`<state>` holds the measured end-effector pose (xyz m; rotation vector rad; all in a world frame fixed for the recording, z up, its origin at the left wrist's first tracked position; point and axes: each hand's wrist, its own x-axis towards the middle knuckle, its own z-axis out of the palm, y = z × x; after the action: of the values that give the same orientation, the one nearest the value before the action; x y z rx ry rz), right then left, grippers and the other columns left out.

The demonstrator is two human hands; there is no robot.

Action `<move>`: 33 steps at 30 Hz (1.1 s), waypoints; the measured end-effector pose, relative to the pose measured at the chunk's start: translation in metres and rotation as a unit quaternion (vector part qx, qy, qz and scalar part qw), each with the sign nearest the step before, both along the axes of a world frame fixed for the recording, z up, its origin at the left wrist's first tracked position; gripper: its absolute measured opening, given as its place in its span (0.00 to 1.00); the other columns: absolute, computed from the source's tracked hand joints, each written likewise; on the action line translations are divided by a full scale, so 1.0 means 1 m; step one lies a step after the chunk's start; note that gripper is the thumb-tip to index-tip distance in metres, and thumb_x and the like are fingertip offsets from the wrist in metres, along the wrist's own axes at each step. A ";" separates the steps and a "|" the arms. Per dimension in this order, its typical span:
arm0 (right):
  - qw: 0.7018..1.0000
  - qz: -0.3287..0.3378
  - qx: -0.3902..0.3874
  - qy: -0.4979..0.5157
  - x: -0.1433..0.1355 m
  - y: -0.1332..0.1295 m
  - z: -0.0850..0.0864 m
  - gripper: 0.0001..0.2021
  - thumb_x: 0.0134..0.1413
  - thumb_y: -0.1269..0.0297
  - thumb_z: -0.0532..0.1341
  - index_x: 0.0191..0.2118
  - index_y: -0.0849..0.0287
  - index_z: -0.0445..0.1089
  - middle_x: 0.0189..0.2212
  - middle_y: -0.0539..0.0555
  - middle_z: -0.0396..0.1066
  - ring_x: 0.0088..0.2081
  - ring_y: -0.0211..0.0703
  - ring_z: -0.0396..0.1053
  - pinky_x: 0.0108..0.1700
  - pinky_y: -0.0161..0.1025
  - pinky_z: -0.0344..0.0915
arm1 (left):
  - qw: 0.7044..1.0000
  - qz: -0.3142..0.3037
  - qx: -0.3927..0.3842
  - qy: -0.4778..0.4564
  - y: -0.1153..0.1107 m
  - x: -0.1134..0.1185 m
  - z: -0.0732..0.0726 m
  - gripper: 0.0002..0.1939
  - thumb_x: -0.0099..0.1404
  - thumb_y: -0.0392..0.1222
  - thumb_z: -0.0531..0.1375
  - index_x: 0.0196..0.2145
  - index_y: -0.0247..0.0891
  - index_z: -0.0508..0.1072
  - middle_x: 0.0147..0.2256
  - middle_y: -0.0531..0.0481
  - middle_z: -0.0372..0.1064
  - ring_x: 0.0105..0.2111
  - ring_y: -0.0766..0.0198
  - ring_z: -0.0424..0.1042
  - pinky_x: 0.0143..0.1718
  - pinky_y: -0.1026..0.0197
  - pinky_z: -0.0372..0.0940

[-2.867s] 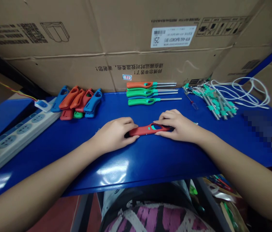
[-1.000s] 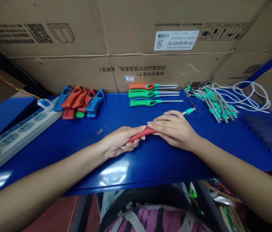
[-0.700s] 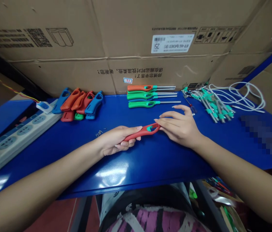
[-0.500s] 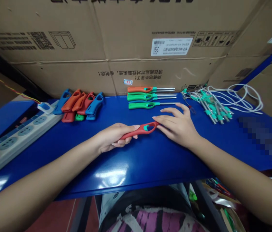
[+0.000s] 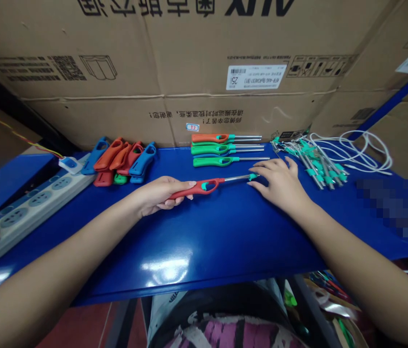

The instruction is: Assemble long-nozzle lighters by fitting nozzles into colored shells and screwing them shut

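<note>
My left hand [image 5: 162, 195] is closed around a red lighter handle [image 5: 192, 189] with a teal trigger, its thumb along the top. A thin metal tube [image 5: 238, 179] extends from the handle's front end toward my right hand [image 5: 278, 180]. The right fingertips pinch a small teal piece [image 5: 252, 177] at the tube's far end. Whether the tube is fixed in the handle cannot be made out. Behind the hands lie several long-nosed lighters [image 5: 211, 161] with green, blue and orange handles and metal tubes.
Several loose handles [image 5: 142, 162] in blue, orange, red and green are piled at the left. A pile of metal tubes with teal ends [image 5: 321, 166] lies at the right beside a white cable [image 5: 366, 154]. A power strip [image 5: 44, 205] runs along the left; a cardboard box [image 5: 117, 106] stands behind.
My right hand has moved right, away from the handle's front end, and the metal tube now shows between them. My left hand with the red handle has shifted slightly left and up.
</note>
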<state>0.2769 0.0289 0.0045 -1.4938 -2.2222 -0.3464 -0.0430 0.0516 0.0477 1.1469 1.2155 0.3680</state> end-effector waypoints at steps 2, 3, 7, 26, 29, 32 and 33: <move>1.000 0.014 -0.009 0.006 0.002 0.001 0.001 0.08 0.63 0.61 0.60 0.41 0.52 0.77 0.43 0.56 0.79 0.48 0.59 0.69 0.60 0.75 0.44 | 1.000 -0.005 -0.002 -0.003 0.001 -0.002 0.000 0.19 0.64 0.52 0.66 0.26 0.31 0.77 0.15 0.54 0.60 0.10 0.79 0.49 0.09 0.76 0.42; 1.000 0.023 -0.014 0.008 0.003 0.001 0.002 0.08 0.64 0.61 0.60 0.39 0.52 0.77 0.41 0.55 0.79 0.47 0.57 0.69 0.60 0.74 0.44 | 1.000 -0.010 -0.005 -0.004 0.002 -0.003 0.000 0.20 0.63 0.53 0.66 0.25 0.31 0.77 0.15 0.54 0.60 0.10 0.79 0.49 0.08 0.76 0.42; 0.996 0.087 -0.018 -0.012 -0.002 -0.002 0.008 0.08 0.66 0.60 0.60 0.39 0.53 0.76 0.40 0.52 0.80 0.45 0.52 0.71 0.62 0.66 0.46 | 0.999 -0.036 -0.012 -0.008 0.002 -0.004 -0.001 0.23 0.60 0.55 0.68 0.20 0.32 0.73 0.14 0.54 0.59 0.10 0.79 0.48 0.08 0.76 0.42; 0.977 0.211 0.015 -0.011 -0.024 -0.015 0.012 0.10 0.68 0.60 0.57 0.44 0.60 0.72 0.35 0.55 0.76 0.40 0.46 0.69 0.51 0.46 0.57 | 0.869 -0.144 0.463 0.099 -0.018 0.008 -0.022 0.21 0.63 0.56 0.66 0.46 0.38 0.75 0.40 0.47 0.75 0.36 0.62 0.74 0.39 0.60 0.70; 0.978 0.210 0.002 -0.019 -0.023 -0.014 0.012 0.10 0.68 0.60 0.57 0.44 0.60 0.73 0.36 0.55 0.76 0.41 0.47 0.69 0.51 0.46 0.56 | 0.765 -0.238 0.566 0.195 -0.020 0.004 -0.020 0.20 0.71 0.53 0.57 0.53 0.39 0.72 0.47 0.44 0.73 0.44 0.56 0.75 0.47 0.55 0.69; 0.976 0.213 -0.019 -0.029 -0.022 -0.013 0.012 0.11 0.68 0.59 0.58 0.44 0.59 0.74 0.36 0.55 0.77 0.41 0.47 0.69 0.50 0.46 0.56 | 0.709 -0.276 0.600 0.248 -0.019 0.000 -0.018 0.22 0.75 0.53 0.51 0.58 0.37 0.69 0.48 0.43 0.72 0.43 0.55 0.75 0.45 0.54 0.71; 0.975 0.216 -0.026 -0.034 -0.022 -0.013 0.012 0.11 0.68 0.59 0.58 0.43 0.59 0.74 0.36 0.55 0.77 0.41 0.47 0.69 0.49 0.46 0.56 | 0.693 -0.282 0.611 0.257 -0.018 -0.001 -0.018 0.22 0.75 0.53 0.51 0.58 0.37 0.69 0.47 0.42 0.72 0.43 0.55 0.75 0.44 0.54 0.71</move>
<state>0.2546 0.0161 0.0160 -0.9921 -2.5462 -0.2004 -0.0443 0.0339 0.0296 2.8710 0.9058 0.3820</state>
